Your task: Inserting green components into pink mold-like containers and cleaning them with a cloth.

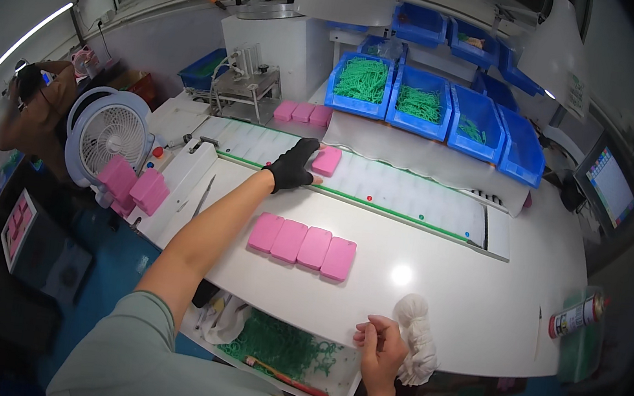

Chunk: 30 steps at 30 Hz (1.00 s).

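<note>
My left hand (291, 168), in a black glove with a bare thumb tip, reaches over the near edge of the conveyor (411, 202). Thumb and fingers close around the left side of a flat pink block (327, 161) lying on the belt. On the white table in front of it, several pink blocks (301, 246) of the same kind lie side by side in a row. My bare right hand (383, 351) rests by the table's front edge with fingers curled and nothing visible in them. Right beside it lies a twisted white cloth bundle (414, 340).
Blue bins (419, 104) with small green parts stand behind the conveyor. Three pink blocks (302, 112) sit beyond it. A fan (113, 133) and pink blocks (150, 191) are at left. An open drawer (282, 352) holds green pieces. A spray can (576, 315) and monitor (611, 185) are at right.
</note>
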### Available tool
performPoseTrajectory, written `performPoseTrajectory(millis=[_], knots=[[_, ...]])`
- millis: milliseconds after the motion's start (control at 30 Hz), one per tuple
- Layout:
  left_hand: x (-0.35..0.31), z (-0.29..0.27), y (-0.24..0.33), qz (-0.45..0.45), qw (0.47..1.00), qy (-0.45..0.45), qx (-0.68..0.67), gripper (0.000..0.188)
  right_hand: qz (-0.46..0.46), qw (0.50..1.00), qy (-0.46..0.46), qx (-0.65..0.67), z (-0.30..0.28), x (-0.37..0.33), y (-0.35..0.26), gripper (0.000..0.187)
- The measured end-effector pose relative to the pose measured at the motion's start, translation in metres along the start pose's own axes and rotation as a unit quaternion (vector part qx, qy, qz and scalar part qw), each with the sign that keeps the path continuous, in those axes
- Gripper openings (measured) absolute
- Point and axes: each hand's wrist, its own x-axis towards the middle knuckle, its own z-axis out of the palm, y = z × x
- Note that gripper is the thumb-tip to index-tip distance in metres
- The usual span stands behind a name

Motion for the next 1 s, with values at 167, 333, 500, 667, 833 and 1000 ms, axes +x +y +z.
performPoseTrajectory(millis=[167,333,500,667,833,1000], knots=[[-0.051,-0.009,0.018,0.061,0.983,0.173,0.027,0.034,-0.016,1.0,0.016,0.014,0.0,-0.001,0.001,0.009],[-0.121,0.0,0.072,0.072,0.992,0.094,0.04,0.042,-0.031,0.999,0.006,-0.004,0.0,0.001,-0.002,0.011],[-0.142,0.006,0.086,0.119,0.981,0.038,0.15,0.074,0.024,0.999,0.034,0.008,0.001,0.003,-0.005,0.007],[-0.151,-0.003,0.082,0.103,0.969,-0.002,0.223,0.097,-0.084,0.975,-0.077,-0.191,0.024,0.048,-0.029,0.054],[-0.14,0.01,0.082,0.131,0.97,-0.009,0.206,0.092,-0.191,0.936,-0.112,-0.273,0.046,0.093,-0.009,0.081],[-0.148,0.015,0.084,0.146,0.974,-0.019,0.17,0.081,-0.185,0.932,-0.168,-0.264,0.048,0.087,0.007,0.077]])
